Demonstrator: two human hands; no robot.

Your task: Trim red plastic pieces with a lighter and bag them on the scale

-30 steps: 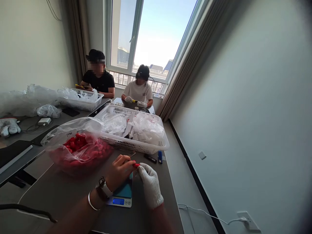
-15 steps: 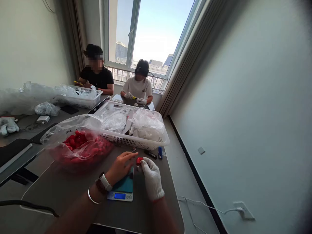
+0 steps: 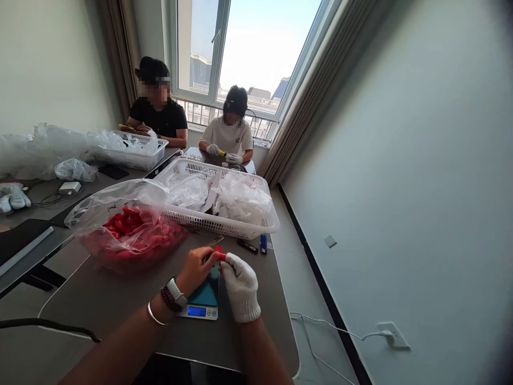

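Observation:
My bare left hand [image 3: 197,268], with a watch and a bangle on its wrist, pinches a small red piece [image 3: 219,255] together with my right hand [image 3: 239,283], which wears a white knit glove. Both hands meet just above the teal platform of a small digital scale [image 3: 202,303] with a lit blue display. A clear plastic bag full of red pieces [image 3: 128,231] lies to the left of my hands on the grey table [image 3: 120,310].
A white slotted basket [image 3: 218,224] with clear plastic bags stands beyond my hands. A blue lighter [image 3: 263,243] and a dark stick [image 3: 247,246] lie by it. Two seated people work at the far end by the window. A second basket [image 3: 128,155] and gloves [image 3: 14,197] sit on the left table.
My left hand's fingers have closed onto the red piece beside my gloved right hand. Both hands have shifted slightly up and left, and the camera has tilted a little.

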